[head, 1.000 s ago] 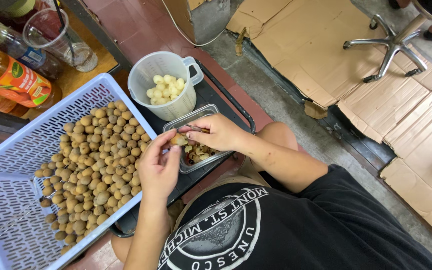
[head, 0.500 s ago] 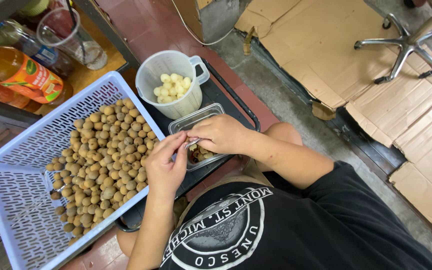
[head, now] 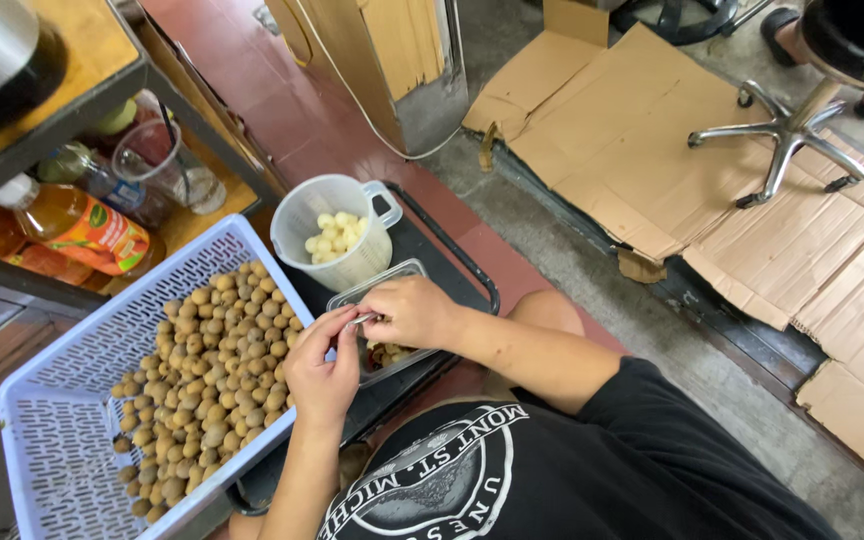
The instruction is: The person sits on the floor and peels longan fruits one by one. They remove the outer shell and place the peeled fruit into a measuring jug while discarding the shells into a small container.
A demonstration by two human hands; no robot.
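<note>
My left hand (head: 322, 365) is raised over a clear plastic box (head: 384, 290), fingers pinched around a small brown fruit that is mostly hidden. My right hand (head: 410, 312) meets it from the right, gripping a thin metal tool whose tip shows between the two hands. Brown shells and scraps (head: 388, 355) lie in the clear box. A white jug (head: 337, 232) behind it holds several peeled pale fruits (head: 335, 235). To the left, a pale blue slotted basket (head: 62, 420) is filled with many small brown fruits (head: 214, 370).
The jug and box rest on a black tray (head: 442, 262). A low wooden shelf (head: 82, 50) at left holds an orange drink bottle (head: 87, 230) and a clear cup (head: 162, 165). Flattened cardboard (head: 642, 130) covers the floor, with a chair base (head: 787, 135) at upper right.
The view has shifted, so everything sits lower and further right in frame. Both hands stay together over the clear box, working the same small fruit.
</note>
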